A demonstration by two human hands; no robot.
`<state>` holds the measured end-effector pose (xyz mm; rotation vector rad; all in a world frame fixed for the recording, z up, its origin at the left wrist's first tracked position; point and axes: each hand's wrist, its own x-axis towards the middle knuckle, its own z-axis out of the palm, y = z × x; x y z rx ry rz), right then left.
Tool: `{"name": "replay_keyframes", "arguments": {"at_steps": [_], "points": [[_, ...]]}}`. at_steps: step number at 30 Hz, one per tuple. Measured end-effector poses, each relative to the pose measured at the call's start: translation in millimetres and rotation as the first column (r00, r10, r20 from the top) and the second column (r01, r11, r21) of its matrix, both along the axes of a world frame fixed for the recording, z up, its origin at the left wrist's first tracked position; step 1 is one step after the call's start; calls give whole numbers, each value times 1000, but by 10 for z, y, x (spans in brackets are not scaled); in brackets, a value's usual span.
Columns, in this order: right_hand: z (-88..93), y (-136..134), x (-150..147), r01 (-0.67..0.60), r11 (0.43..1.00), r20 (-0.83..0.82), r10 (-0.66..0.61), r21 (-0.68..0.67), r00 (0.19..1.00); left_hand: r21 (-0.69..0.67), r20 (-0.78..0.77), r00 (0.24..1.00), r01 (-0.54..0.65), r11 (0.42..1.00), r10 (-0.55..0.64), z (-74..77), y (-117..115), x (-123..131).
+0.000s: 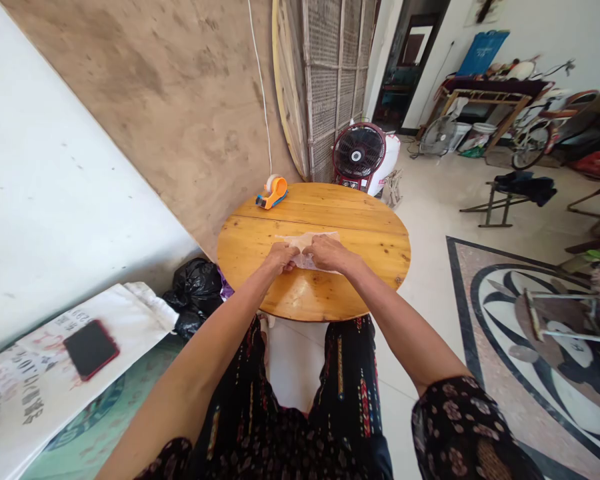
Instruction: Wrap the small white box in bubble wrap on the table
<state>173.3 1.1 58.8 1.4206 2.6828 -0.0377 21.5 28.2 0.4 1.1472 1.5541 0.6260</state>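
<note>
A round wooden table (360,220) stands in front of me. A thin clear plastic bag or sheet (307,241) lies flat near its middle. My left hand (280,257) has its fingers curled and pinches the sheet's near edge. My right hand (329,253) rests on the sheet just beside it, fingers closed on the same edge. The two hands almost touch. Much of the sheet's near part is hidden under them.
An orange tape dispenser (273,192) sits at the table's far left rim. A black-and-red fan (359,155) stands behind the table. A black plastic bag (196,293) lies on the floor at left. A dark phone (91,349) rests on a white printed sack (40,387).
</note>
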Motion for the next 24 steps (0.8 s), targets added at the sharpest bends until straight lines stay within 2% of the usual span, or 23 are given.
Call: {"name": "replay_keyframes", "arguments": {"at_steps": [4,11,19,24], "points": [[32,7,-12,11,1000,-6,-11,-17,1000,71,52,998,-28,997,25,34,-29,53],[-33,54,15,31,999,-38,-30,8,999,192,169,984,-93,977,60,32,-70,116],[-61,74,32,66,998,-82,-64,14,995,235,177,983,-94,968,52,62,-93,199],[-72,81,47,71,997,-93,-70,5,993,214,167,983,-108,971,73,93,-137,220]]}}
